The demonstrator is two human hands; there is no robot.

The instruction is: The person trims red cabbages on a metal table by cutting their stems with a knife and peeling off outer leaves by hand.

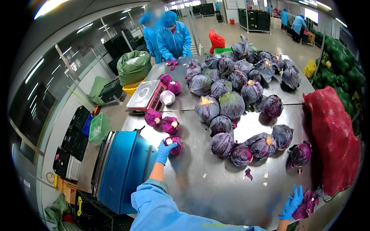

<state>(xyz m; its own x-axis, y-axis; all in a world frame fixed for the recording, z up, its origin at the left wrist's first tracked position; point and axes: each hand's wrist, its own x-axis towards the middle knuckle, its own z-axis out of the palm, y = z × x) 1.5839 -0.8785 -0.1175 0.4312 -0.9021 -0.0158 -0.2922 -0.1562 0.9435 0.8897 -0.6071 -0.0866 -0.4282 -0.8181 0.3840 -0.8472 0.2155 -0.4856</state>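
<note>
My left hand [165,151], in a blue glove, has its fingers on a trimmed purple cabbage [174,145] at the left part of the steel table. Two more trimmed cabbages [169,125] sit just beyond it, near the scale [144,95]. At the lower right, my right hand [293,202], also gloved, has its fingers apart beside loose purple leaves [307,205] at the table edge. Whether it touches the leaves is hard to tell. Untrimmed cabbages [221,144] with dark outer leaves are heaped across the middle and back.
A red mesh sack [333,138] lies along the right edge. Blue panels [119,169] stand left of the table [200,192]. Two people [173,38] in blue work at the far end. Leaf scraps [248,174] lie near the middle.
</note>
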